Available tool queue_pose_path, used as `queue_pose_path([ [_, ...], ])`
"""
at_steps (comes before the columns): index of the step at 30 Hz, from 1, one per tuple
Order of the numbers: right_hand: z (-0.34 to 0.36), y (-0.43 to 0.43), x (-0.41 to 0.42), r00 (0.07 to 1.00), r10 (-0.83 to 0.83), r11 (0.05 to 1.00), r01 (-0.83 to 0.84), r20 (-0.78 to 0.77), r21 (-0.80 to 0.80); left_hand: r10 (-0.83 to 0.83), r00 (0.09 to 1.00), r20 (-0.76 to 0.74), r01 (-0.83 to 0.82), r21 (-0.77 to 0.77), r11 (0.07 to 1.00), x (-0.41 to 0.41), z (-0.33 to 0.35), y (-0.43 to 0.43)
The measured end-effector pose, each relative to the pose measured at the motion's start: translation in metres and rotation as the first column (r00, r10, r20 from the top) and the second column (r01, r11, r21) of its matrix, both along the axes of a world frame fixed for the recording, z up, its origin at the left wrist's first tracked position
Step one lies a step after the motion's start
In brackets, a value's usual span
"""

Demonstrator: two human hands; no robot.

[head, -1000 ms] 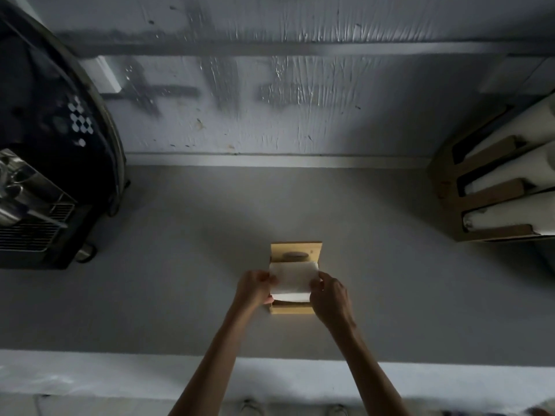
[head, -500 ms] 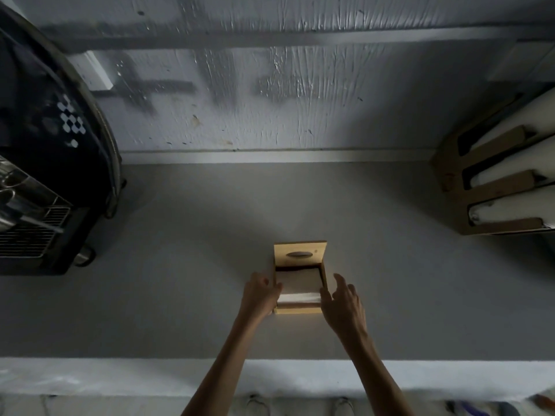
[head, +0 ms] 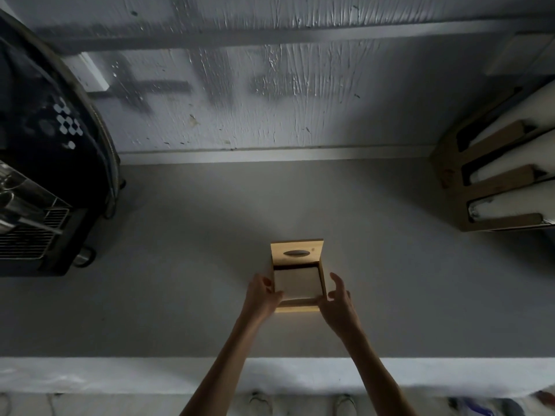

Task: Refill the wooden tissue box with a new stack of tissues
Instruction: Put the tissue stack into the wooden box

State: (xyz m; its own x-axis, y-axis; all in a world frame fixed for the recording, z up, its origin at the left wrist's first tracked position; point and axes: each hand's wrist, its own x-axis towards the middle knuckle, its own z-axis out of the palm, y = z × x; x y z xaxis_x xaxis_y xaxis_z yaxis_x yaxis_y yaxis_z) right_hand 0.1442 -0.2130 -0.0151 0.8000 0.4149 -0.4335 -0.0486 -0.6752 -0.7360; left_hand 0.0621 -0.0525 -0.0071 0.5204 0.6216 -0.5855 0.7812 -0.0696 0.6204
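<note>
L hand (head: 262,292) grips wooden tissue box (head: 297,309), tissues (head: 295,285) inside; R hand (head: 338,303) beside.

Box sitting mid-counter, toward the near edge.
Wooden tissue box (head: 297,309) is sitting on the counter (head: 180,295), centred left-right; lid (head: 296,253) is standing up at its far side, tissue stack (head: 295,283) is lying inside. Left hand (head: 261,294) is gripping the box's left wall by the near-left corner; right hand (head: 338,307) is hanging loose-fingered just beside the right wall. Coffee machine (head: 45,175) is occupying the counter's left edge, roll rack (head: 468,175) the far-right corner.
</note>
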Motion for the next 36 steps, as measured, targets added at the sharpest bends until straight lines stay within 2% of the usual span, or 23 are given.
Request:
queue_pose_path([
  [4, 0.004, 0.008, 0.006, 0.995, -0.053, 0.998, 0.054, -0.084, 0.019, -0.025, 1.000, 0.001, 0.025, 0.048, 0.999, 0.003, -0.004, -0.003],
  [6, 0.005, 0.012, 0.006, 0.998, -0.024, 1.000, 0.025, -0.063, 0.008, -0.035, 0.999, 0.003, 0.035, 0.077, 0.996, 0.003, -0.006, -0.004],
  [9, 0.001, 0.007, 0.006, 0.998, 0.036, 0.999, -0.037, -0.050, -0.017, -0.015, 1.000, 0.016, 0.014, 0.041, 0.999, 0.002, -0.007, -0.004],
  [12, 0.004, -0.008, 0.009, 0.982, 0.048, 0.996, -0.034, -0.182, 0.082, -0.012, 1.000, 0.019, 0.011, 0.034, 0.999, 0.003, -0.007, -0.002],
  [13, 0.008, -0.010, 0.007, 0.991, 0.019, 0.994, -0.004, -0.131, 0.111, -0.016, 1.000, 0.024, 0.015, 0.048, 0.999, 0.003, -0.007, -0.002],
  [14, 0.012, -0.010, 0.005, 0.999, -0.037, 0.993, 0.035, 0.011, 0.114, -0.020, 0.999, 0.033, 0.018, 0.061, 0.998, 0.003, -0.007, -0.002],
  [15, 0.016, -0.008, 0.003, 0.973, -0.067, 0.995, 0.048, 0.223, 0.089, -0.028, 0.999, 0.045, 0.024, 0.075, 0.997, 0.003, -0.007, -0.004],
  [16, 0.021, -0.003, 0.000, 0.903, -0.038, 0.998, 0.014, 0.428, 0.058, -0.036, 0.998, 0.054, 0.031, 0.087, 0.996, 0.002, -0.007, -0.005],
  [17, 0.026, 0.003, -0.002, 0.829, 0.032, 0.998, -0.057, 0.558, 0.027, -0.045, 0.997, 0.059, 0.038, 0.106, 0.994, 0.002, -0.007, -0.007],
  [18, 0.029, 0.009, -0.004, 0.786, 0.130, 0.989, -0.146, 0.605, -0.023, -0.052, 0.997, 0.060, 0.044, 0.125, 0.991, 0.001, -0.006, -0.010],
  [20, 0.026, 0.015, -0.009, 0.733, 0.329, 0.943, -0.292, 0.596, -0.161, -0.057, 0.995, 0.080, 0.045, 0.148, 0.988, 0.000, -0.004, -0.014],
  [22, 0.019, 0.016, -0.012, 0.694, 0.435, 0.900, -0.345, 0.574, -0.265, -0.092, 0.991, 0.100, 0.069, 0.208, 0.976, -0.004, -0.002, -0.019],
  [23, 0.018, 0.015, -0.012, 0.688, 0.439, 0.898, -0.343, 0.578, -0.274, -0.148, 0.984, 0.095, 0.112, 0.315, 0.943, -0.006, -0.001, -0.021],
  [25, 0.019, 0.016, -0.012, 0.705, 0.421, 0.907, -0.336, 0.571, -0.254, -0.275, 0.957, 0.092, 0.180, 0.557, 0.811, -0.011, 0.001, -0.024],
  [27, 0.022, 0.020, -0.009, 0.697, 0.430, 0.903, -0.350, 0.574, -0.251, -0.376, 0.925, 0.062, 0.239, 0.673, 0.700, -0.009, 0.005, -0.026],
  [29, 0.027, 0.031, -0.003, 0.678, 0.463, 0.886, -0.375, 0.571, -0.274, -0.465, 0.882, -0.072, 0.382, 0.686, 0.620, -0.003, 0.010, -0.024],
  [32, 0.029, 0.050, 0.007, 0.652, 0.573, 0.818, -0.417, 0.497, -0.396, -0.544, 0.801, -0.248, 0.551, 0.661, 0.509, 0.007, 0.016, -0.019],
  [35, 0.030, 0.065, 0.016, 0.629, 0.685, 0.710, -0.460, 0.368, -0.533, -0.562, 0.765, -0.313, 0.622, 0.585, 0.521, 0.017, 0.021, -0.015],
  [36, 0.031, 0.068, 0.018, 0.653, 0.696, 0.684, -0.478, 0.299, -0.551, -0.568, 0.754, -0.330, 0.644, 0.543, 0.538, 0.020, 0.022, -0.012],
])
